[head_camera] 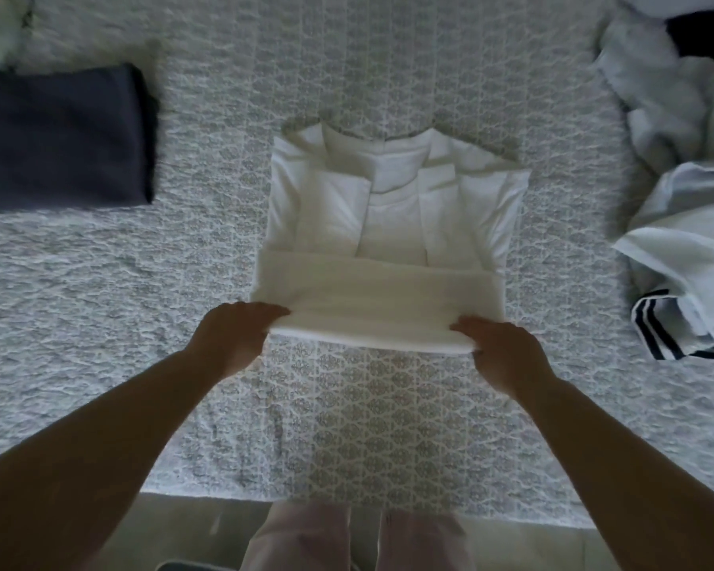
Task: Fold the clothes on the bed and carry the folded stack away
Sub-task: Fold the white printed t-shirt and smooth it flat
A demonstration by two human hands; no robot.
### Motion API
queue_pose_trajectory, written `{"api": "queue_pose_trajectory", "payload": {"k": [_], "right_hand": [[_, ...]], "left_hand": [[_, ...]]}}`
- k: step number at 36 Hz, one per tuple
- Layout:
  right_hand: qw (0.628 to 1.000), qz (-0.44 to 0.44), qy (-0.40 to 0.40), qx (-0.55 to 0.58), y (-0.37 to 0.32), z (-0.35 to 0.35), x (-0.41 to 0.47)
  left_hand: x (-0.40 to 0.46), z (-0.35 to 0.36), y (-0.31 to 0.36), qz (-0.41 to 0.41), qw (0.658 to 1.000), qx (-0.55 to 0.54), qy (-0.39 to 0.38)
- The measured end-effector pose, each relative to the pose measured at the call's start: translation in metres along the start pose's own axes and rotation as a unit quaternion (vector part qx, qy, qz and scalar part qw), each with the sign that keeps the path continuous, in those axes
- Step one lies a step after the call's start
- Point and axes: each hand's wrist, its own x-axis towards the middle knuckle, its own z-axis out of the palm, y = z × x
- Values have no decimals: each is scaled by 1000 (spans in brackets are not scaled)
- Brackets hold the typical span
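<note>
Left hand (233, 335) and right hand (501, 348) grip the near folded edge of a white shirt (388, 224) on the bed (100, 302).

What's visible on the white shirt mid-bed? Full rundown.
The white shirt looks like plain soft cloth, lying flat mid-bed on the patterned bedspread, collar away from the person. Both sides are folded inward, and the bottom part is doubled up over the body. The left hand and right hand grip the near folded edge at its two corners.

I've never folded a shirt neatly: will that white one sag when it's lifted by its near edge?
Probably floppy: the white shirt already bends softly where the left hand and right hand grip its folded edge. It looks thin and light. The tucked-in sleeves could slip loose.
</note>
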Motion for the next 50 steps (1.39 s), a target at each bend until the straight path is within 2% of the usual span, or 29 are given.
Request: {"api": "queue_pose_trajectory", "payload": {"k": [3, 5, 7, 9, 11, 13, 16, 18, 20, 22, 26, 29, 33, 38, 42, 47, 50], "right_hand": [[992, 39, -122, -18, -7, -19, -1], [975, 44, -216, -29, -9, -28, -6], [946, 65, -317, -18, -9, -35, -13], [915, 73, -397, -23, -6, -40, -21], [901, 83, -425, -2, 1, -43, -23], [911, 103, -392, 70, 14, -49, -19], [913, 154, -274, 261, 36, -58, -7], [880, 207, -153, 400, 44, -55, 3], [837, 245, -52, 486, 45, -44, 15], [821, 275, 13, 500, 40, -27, 27], [873, 296, 89, 376, 28, 5, 39], [880, 313, 151, 325, 20, 16, 39], [872, 329, 193, 306, 16, 22, 41], [872, 362, 183, 274, 13, 22, 43], [862, 363, 166, 312, 11, 17, 42], [868, 330, 184, 323, 12, 16, 39], [886, 333, 171, 276, 13, 17, 41]], "left_hand": [[4, -20, 6, -21, 996, -1, -92], [4, -32, 13, -6, 975, -4, -223], [0, -37, 19, 1, 932, -26, -361], [-6, -40, 18, -36, 877, -100, -469], [-9, -45, 11, -68, 836, -182, -513], [-6, -47, -3, -70, 836, -245, -485], [2, -47, -21, -114, 855, -359, -356], [10, -40, -31, -173, 840, -455, -241], [17, -29, -34, -219, 809, -525, -150], [23, -14, -29, -251, 797, -545, -67], [33, 14, -8, -276, 852, -438, 75], [38, 20, 1, -282, 866, -388, 142], [42, 25, 3, -288, 865, -370, 179], [48, 29, 6, -329, 861, -344, 180], [49, 29, 16, -374, 845, -348, 160], [46, 29, 17, -363, 858, -331, 151], [46, 30, 14, -357, 866, -311, 157]]}}
